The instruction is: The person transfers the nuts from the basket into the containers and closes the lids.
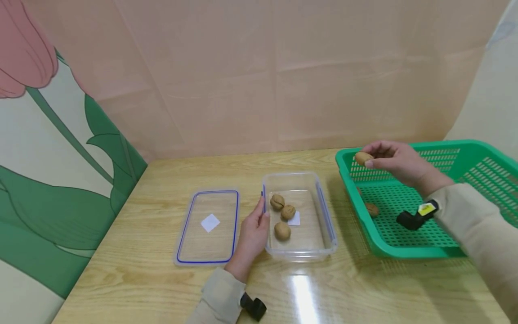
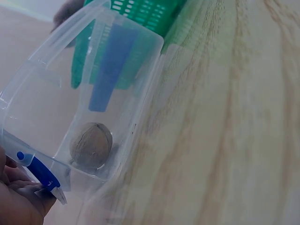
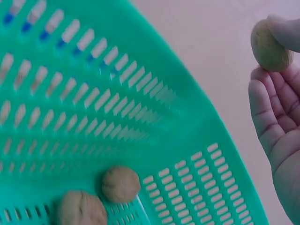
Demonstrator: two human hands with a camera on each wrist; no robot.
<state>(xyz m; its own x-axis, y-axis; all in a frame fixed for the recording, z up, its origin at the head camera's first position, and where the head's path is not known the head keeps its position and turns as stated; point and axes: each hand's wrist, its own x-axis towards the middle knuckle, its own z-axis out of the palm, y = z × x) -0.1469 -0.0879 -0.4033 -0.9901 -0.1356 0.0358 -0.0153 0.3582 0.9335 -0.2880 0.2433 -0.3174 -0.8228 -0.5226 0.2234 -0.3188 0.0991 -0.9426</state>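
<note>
In the head view my right hand (image 1: 398, 162) pinches a walnut (image 1: 362, 158) between thumb and fingers, over the left rim of a green basket (image 1: 366, 225). The right wrist view shows this walnut (image 3: 269, 47) at the fingertips and two more walnuts (image 3: 121, 183) down in the basket. My left hand (image 1: 252, 231) holds the left side of a clear plastic container (image 1: 313, 234), at its blue-edged clip (image 2: 42, 172). Three walnuts (image 1: 282, 231) lie inside the container, toward its left side. The left wrist view shows one walnut (image 2: 91, 146) through the clear wall.
Left of the container, a clear lid (image 1: 206, 249) with a blue seal and a white label lies flat on the wooden table (image 1: 133, 225). A pinkish cover (image 1: 226, 90) hangs behind the table. The basket's raised rim stands between its walnuts and the container.
</note>
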